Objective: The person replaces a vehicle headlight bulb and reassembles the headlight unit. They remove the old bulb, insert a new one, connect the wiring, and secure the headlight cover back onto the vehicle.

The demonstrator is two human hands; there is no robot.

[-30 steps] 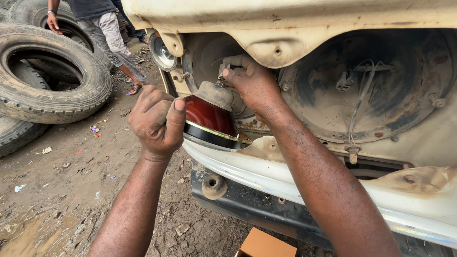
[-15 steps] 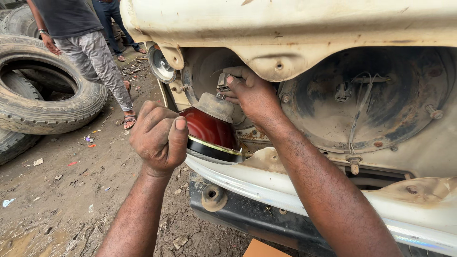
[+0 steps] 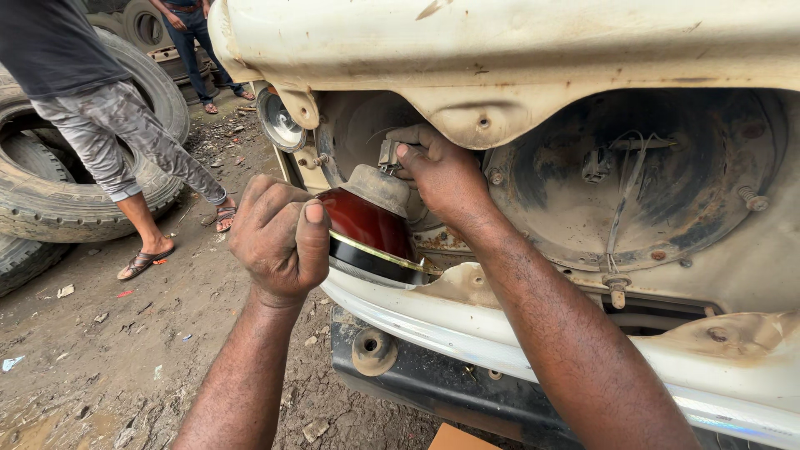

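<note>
at the car's dented front corner, i'm cupping the red lamp unit [image 3: 367,229] with my left hand [image 3: 282,237], fist closed round its rim; my right hand [image 3: 442,173] is pinching its grey rear socket [image 3: 379,187]. it's looking light, rigid, brittle.

Muddy littered ground [image 3: 100,367], stacked worn tyres [image 3: 75,200], flat daylight.

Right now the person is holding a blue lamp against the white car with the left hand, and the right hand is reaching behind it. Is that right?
Not quite: the lamp is dark red, not blue, as the head view shows. The rest holds: the left hand holds it against the white car while the right hand reaches behind it.
</note>
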